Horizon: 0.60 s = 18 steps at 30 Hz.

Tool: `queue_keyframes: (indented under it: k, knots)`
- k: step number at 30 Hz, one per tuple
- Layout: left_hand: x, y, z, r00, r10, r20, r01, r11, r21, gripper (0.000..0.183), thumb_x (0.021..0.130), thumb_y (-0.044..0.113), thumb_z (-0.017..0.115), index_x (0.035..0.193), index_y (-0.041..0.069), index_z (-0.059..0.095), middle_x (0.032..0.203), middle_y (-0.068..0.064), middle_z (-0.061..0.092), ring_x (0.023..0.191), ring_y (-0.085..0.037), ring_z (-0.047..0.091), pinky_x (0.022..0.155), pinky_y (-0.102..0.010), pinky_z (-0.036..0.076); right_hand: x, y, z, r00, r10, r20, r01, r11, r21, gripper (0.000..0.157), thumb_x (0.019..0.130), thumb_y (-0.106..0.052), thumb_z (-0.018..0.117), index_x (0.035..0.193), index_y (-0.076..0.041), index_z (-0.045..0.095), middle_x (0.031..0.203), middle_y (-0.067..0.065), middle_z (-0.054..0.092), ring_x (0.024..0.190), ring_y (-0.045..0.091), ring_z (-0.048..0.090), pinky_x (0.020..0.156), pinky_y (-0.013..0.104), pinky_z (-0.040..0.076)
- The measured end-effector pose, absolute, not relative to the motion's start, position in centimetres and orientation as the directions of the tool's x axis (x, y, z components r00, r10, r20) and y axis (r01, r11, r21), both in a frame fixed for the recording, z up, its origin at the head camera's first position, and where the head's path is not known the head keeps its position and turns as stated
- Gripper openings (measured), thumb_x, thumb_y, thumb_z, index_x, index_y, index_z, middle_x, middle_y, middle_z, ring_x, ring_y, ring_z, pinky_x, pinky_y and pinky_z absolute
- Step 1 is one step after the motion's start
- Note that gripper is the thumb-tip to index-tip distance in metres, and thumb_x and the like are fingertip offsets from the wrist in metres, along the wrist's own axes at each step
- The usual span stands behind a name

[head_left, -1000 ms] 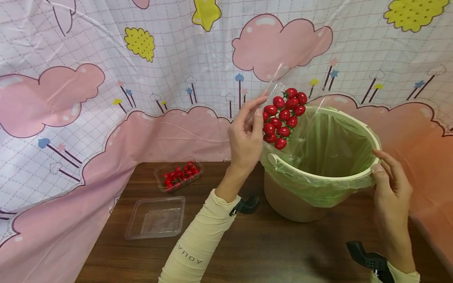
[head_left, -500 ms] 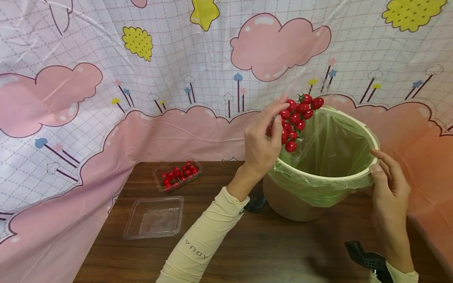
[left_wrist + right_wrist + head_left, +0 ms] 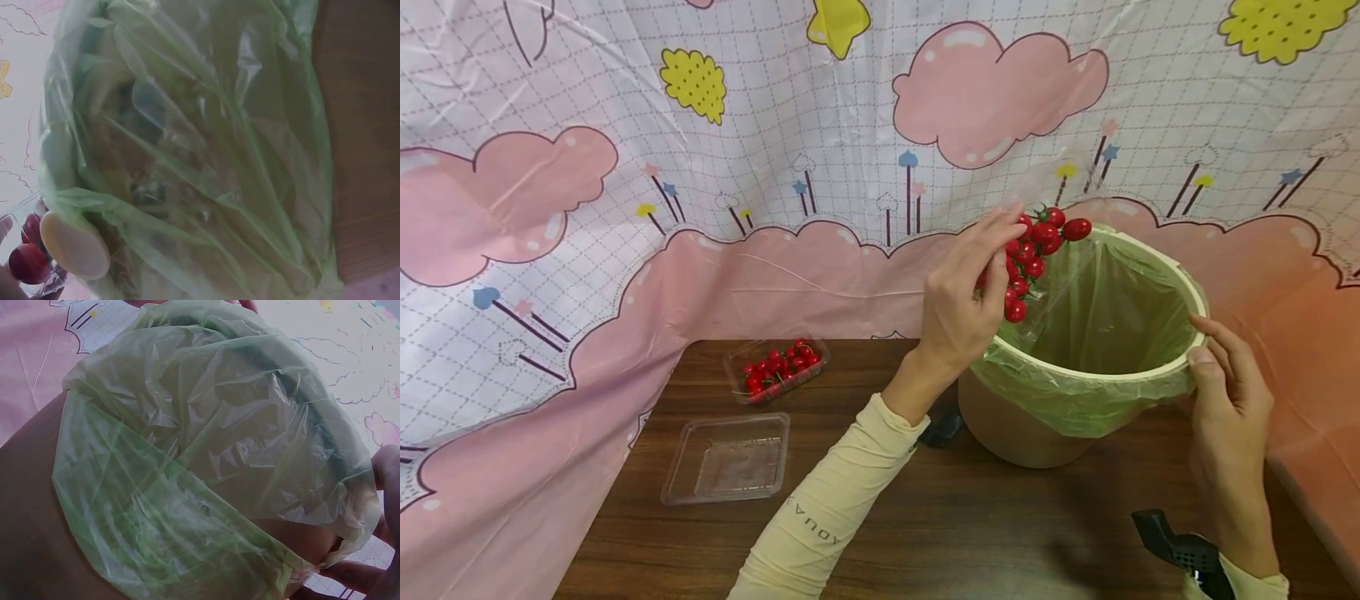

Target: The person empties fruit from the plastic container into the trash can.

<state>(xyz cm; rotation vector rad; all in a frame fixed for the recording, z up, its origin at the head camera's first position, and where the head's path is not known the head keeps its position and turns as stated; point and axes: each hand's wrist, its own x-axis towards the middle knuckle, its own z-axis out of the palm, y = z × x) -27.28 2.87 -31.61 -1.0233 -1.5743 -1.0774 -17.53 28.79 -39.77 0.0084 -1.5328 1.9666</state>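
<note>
My left hand (image 3: 966, 287) pinches a bunch of red cherry tomatoes (image 3: 1045, 237) with clear plastic film around it, held up over the left side of the bin's opening. The thumb and fingers hide part of the bunch. With its thumb and fingers, my right hand (image 3: 1232, 375) grips the right rim of the round trash bin (image 3: 1097, 377). A green bin bag (image 3: 1075, 408) lines the bin and folds down outside the rim. In the left wrist view, a few tomatoes (image 3: 29, 262) show beside the bin's pale handle knob (image 3: 75, 247).
On the dark wooden table (image 3: 985, 533), a clear plastic box of cherry tomatoes (image 3: 778, 367) stands at the back left. In front of it lies an empty clear plastic tray (image 3: 726, 458). A patterned cloth (image 3: 820, 275) hangs behind and beside the table.
My left hand has moved right with the cherry tomatoes, further over the bin's opening, and now covers more of them. The right hand stays on the rim.
</note>
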Motion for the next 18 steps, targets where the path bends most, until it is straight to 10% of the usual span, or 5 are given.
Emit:
queue_keyframes:
  k: [18]
  knots:
    - [-27.26, 2.93, -31.82, -0.189, 0.236, 0.953, 0.922, 0.376, 0.09, 0.033, 0.101, -0.001, 0.044, 0.124, -0.003, 0.067, 0.139, -0.015, 0.063, 0.14, -0.023, 0.051, 0.107, -0.022, 0.043, -17.46, 28.71, -39.77, -0.788, 0.47, 0.397, -0.488, -0.083, -0.869, 0.034, 0.103, -0.005, 0.058, 0.136, 0.003, 0.063, 0.123, 0.022, 0.064, 0.082, 0.016, 0.059, 0.058, 0.016, 0.052]
